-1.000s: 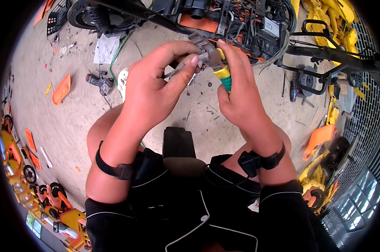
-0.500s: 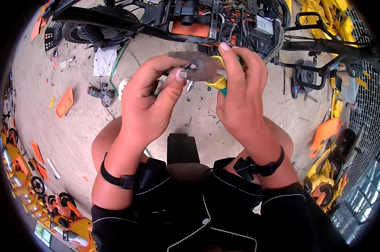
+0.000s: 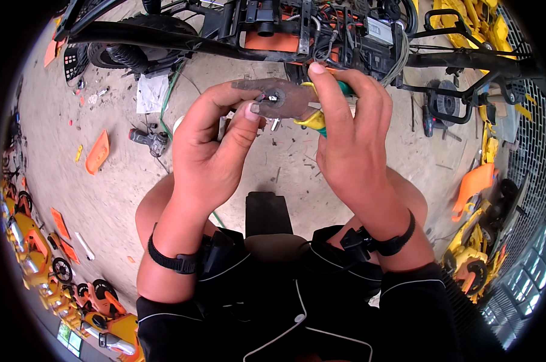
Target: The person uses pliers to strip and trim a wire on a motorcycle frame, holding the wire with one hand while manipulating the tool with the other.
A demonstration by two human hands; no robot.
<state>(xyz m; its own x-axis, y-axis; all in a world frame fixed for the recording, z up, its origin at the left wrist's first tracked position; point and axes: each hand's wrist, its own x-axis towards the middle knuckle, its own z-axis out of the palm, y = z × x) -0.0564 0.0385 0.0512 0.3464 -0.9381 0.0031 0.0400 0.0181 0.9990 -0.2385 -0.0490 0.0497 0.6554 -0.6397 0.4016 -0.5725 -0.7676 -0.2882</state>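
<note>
In front of me, my right hand (image 3: pixel 354 120) is closed round the yellow and green handles of a pair of pliers (image 3: pixel 294 101). The dark, rusty jaws point left, toward my left hand (image 3: pixel 215 142). Thumb and forefinger of that hand are pinched at the jaws, on a small silver metal part (image 3: pixel 272 98) that shows in the gap of the pliers. Most of this part is hidden by my fingers and the jaws, so its kind is unclear. Another bit of shiny metal shows just beneath the pliers.
A black vehicle frame (image 3: pixel 206 45) with wiring spans the far side. On the concrete floor lie a cordless power tool (image 3: pixel 151 142), an orange plastic panel (image 3: pixel 98 152) and a white sheet (image 3: pixel 152 92). Yellow and orange vehicle parts (image 3: pixel 475 187) line both sides. A dark seat (image 3: pixel 268 212) is between my legs.
The pliers and both hands have shifted only slightly, and the jaws sit a little farther left. More of the silver part now shows in the jaws. Both grips stay the same.
</note>
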